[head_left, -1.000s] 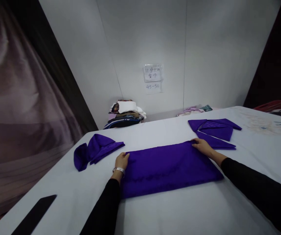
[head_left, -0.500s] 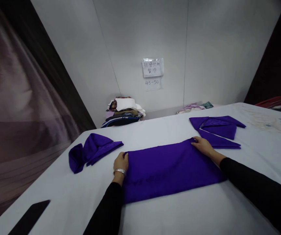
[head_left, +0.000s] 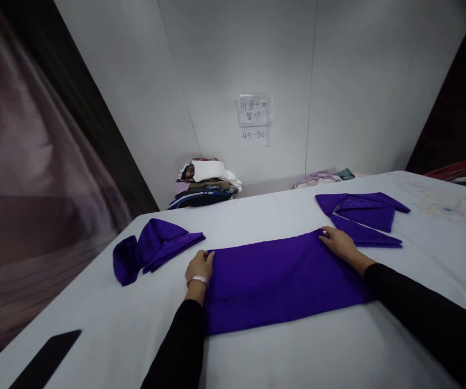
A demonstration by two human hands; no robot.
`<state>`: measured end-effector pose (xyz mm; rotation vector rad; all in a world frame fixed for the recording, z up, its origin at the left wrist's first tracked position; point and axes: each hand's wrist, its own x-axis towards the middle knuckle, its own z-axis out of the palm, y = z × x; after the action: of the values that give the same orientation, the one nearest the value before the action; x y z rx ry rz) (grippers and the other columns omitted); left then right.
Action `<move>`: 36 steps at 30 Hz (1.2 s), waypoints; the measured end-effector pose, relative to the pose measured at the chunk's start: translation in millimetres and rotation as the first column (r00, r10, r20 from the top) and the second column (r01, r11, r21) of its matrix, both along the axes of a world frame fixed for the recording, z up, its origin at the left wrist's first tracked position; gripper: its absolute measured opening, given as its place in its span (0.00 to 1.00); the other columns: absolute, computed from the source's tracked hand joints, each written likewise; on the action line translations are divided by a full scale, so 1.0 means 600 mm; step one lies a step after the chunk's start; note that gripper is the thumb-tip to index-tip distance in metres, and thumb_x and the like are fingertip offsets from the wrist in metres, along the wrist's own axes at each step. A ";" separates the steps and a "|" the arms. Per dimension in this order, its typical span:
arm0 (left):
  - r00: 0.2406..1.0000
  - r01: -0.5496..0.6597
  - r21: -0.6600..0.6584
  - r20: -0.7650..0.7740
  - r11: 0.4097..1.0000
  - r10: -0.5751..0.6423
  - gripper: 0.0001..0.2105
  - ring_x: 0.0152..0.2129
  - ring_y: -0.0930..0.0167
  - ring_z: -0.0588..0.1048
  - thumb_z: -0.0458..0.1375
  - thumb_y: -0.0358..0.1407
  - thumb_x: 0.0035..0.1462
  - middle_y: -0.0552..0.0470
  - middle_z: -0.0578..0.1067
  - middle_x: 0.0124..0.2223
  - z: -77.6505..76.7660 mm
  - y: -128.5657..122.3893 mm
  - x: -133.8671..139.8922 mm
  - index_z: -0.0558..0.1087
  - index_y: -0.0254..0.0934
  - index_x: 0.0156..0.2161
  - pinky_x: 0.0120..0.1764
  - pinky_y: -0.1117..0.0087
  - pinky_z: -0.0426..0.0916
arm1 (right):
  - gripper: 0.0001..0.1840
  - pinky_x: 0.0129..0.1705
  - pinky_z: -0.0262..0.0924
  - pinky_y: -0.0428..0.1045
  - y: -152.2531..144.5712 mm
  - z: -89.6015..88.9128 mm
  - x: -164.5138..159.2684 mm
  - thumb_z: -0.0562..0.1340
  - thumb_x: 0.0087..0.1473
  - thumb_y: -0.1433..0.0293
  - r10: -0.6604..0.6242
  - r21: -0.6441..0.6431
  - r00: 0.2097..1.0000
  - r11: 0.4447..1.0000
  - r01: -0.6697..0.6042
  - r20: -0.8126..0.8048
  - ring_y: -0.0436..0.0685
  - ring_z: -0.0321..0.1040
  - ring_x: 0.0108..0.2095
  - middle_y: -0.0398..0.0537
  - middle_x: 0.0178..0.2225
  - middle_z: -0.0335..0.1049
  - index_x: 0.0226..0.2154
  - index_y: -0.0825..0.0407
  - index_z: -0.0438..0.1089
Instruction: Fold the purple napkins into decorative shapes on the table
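A purple cloth napkin [head_left: 273,283], folded into a wide rectangle, lies on the white table in front of me. At its far left corner, my left hand [head_left: 200,267] pinches the edge between thumb and fingers; a silver bracelet circles that wrist. My right hand [head_left: 338,243] grips the far right corner, and its forearm passes over the napkin's right side. Beyond the right hand lie purple folded napkins [head_left: 365,210] with pointed ends. To the left of my left hand, another purple folded piece [head_left: 162,240] stands partly raised, beside a smaller purple fold [head_left: 126,262].
A flat black object [head_left: 46,359] lies at the table's near left. Behind the far edge sits a pile of folded clothes [head_left: 206,183], with more fabric [head_left: 322,178] to its right. Handwritten paper signs [head_left: 254,119] hang on the wall. A curtain [head_left: 34,189] borders the left side.
Both hands keep hold of the napkin's far corners. The cloth looks slightly smoother, with its front crease fainter, and the view has shifted a little.
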<state>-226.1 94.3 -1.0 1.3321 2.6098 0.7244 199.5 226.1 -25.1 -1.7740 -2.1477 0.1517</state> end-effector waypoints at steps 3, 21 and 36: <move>1.000 0.017 0.052 0.025 0.999 -0.018 0.15 0.33 0.68 0.74 0.47 0.46 0.54 0.47 0.76 0.37 0.012 -0.010 -0.011 0.70 0.38 0.36 0.35 0.70 0.66 | 0.23 0.42 0.59 0.52 -0.004 0.003 0.005 0.53 0.51 0.66 0.028 0.073 1.000 0.997 -0.028 0.004 0.61 0.65 0.43 0.55 0.44 0.68 0.49 0.55 0.62; 0.815 0.478 -0.302 -0.198 0.825 -0.544 0.32 0.60 0.63 0.42 0.38 0.55 0.54 0.49 0.47 0.63 -0.019 -0.147 0.113 0.50 0.39 0.60 0.58 0.52 0.38 | 0.33 0.59 0.27 0.62 -0.207 0.003 -0.016 0.44 0.56 0.50 0.488 -0.173 0.871 0.864 -0.473 0.051 0.61 0.32 0.61 0.46 0.62 0.37 0.60 0.44 0.45; 0.905 0.226 -0.294 -0.289 0.929 -0.311 0.32 0.60 0.60 0.45 0.39 0.53 0.54 0.44 0.47 0.63 -0.001 -0.165 0.073 0.50 0.36 0.60 0.56 0.48 0.41 | 0.36 0.57 0.31 0.66 -0.207 0.017 0.020 0.44 0.54 0.47 0.302 -0.112 0.939 0.951 -0.287 0.163 0.64 0.34 0.61 0.53 0.61 0.41 0.58 0.49 0.51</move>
<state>-182.3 -5.0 -1.5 1.8120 2.5529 0.1227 211.7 102.1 -15.0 -1.5495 -2.5670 0.1682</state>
